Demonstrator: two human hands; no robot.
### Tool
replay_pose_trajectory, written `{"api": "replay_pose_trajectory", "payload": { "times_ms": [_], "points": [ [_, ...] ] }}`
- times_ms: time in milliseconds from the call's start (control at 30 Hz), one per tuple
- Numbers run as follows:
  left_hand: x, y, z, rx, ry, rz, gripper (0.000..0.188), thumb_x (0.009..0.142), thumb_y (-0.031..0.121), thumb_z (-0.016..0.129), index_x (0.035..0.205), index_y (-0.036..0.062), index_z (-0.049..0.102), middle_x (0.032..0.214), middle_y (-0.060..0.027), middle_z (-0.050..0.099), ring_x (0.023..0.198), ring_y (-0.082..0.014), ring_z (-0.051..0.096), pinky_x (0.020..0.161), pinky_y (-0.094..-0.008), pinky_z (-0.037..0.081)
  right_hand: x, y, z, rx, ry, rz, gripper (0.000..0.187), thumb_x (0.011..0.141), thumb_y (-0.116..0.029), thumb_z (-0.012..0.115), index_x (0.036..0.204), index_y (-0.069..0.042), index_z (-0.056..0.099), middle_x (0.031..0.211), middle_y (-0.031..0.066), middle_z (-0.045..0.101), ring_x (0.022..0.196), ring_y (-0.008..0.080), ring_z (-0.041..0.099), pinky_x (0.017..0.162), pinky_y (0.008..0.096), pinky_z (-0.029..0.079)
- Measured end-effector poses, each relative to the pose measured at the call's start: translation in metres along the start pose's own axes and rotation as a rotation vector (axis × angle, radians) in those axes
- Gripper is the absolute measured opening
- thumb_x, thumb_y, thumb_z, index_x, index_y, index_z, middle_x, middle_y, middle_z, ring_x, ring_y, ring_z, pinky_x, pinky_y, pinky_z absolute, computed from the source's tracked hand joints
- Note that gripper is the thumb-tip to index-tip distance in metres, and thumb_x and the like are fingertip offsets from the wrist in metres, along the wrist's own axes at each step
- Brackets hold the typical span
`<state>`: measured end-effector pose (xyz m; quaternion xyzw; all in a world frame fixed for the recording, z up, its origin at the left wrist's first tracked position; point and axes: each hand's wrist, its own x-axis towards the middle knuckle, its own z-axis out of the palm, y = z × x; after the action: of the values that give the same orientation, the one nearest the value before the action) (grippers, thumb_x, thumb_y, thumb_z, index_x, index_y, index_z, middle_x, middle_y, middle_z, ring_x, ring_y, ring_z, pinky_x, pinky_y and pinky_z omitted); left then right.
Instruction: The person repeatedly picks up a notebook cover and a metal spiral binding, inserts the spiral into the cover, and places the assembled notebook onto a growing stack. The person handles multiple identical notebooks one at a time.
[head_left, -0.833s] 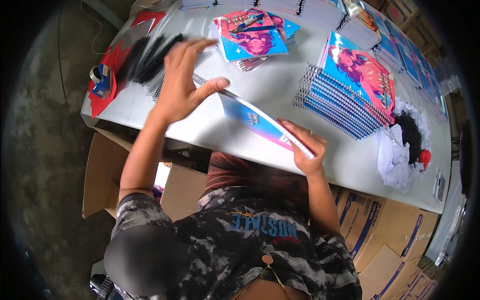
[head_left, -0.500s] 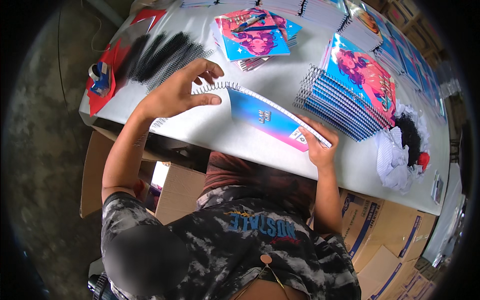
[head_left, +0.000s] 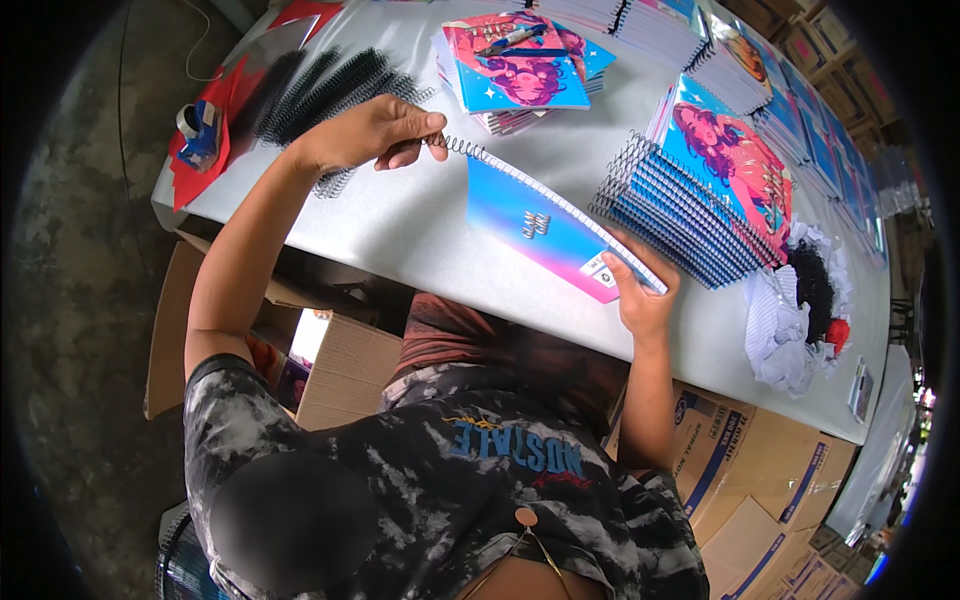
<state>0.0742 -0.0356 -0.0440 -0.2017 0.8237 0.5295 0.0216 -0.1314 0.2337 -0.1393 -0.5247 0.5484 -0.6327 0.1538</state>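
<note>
A blue and pink notebook (head_left: 540, 225) lies slantwise on the white table (head_left: 400, 230). My left hand (head_left: 365, 135) pinches the end of a black spiral wire (head_left: 458, 148) at the notebook's upper left corner. The wire runs along the punched edge. My right hand (head_left: 640, 295) grips the notebook's lower right end, thumb on the cover. A pile of loose black spiral wires (head_left: 320, 85) lies just behind my left hand.
A stack of spiral-bound notebooks (head_left: 700, 200) stands right of the one I hold. More coloured covers (head_left: 520, 60) with a pen lie at the back. A tape dispenser (head_left: 200, 130) rests on red sheets, far left. White and black scraps (head_left: 800, 310) lie right. Cardboard boxes (head_left: 340, 370) stand under the table.
My left hand came down from above the wire pile, fingers spread, and now pinches the wire at the notebook's left end. The notebook has settled lower and flatter; my right hand kept its grip.
</note>
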Motion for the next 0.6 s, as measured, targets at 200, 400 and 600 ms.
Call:
{"api": "replay_pose_trajectory", "payload": {
  "times_ms": [200,400,600],
  "points": [
    [0.013,0.008,-0.010,0.031,-0.003,-0.035,0.036,0.089,0.037,0.055,0.078,0.0031,0.059,0.048,0.0044,0.043,0.040,-0.0020,0.031,0.036,-0.0186,0.021,0.001,-0.003,0.003,0.023,-0.013,-0.020,0.025,0.080,0.005,0.061,0.105,0.005,0.062,0.099,0.0156,0.066,0.081,0.0116,0.062,0.069,0.0221,0.048],
    [0.016,0.007,-0.014,0.291,0.033,0.172,0.027,0.081,0.030,0.066,0.084,0.0049,0.058,0.076,-0.0020,0.053,0.069,-0.0097,0.049,0.060,-0.0240,0.039,0.000,-0.004,0.004,-0.034,0.013,-0.016,0.026,0.080,0.006,0.059,0.106,0.005,0.061,0.102,0.0152,0.066,0.082,0.0125,0.062,0.071,0.0231,0.048],
    [-0.004,0.019,0.022,0.948,0.135,0.379,0.047,0.070,0.026,0.074,0.112,0.0122,0.057,0.120,-0.0076,0.053,0.109,-0.0282,0.047,0.091,-0.0359,0.037,-0.003,0.003,0.007,-0.077,-0.037,-0.108,0.030,0.076,0.011,0.056,0.105,0.005,0.062,0.102,0.0159,0.065,0.090,0.0211,0.065,0.078,0.0282,0.051]
  ]
}}
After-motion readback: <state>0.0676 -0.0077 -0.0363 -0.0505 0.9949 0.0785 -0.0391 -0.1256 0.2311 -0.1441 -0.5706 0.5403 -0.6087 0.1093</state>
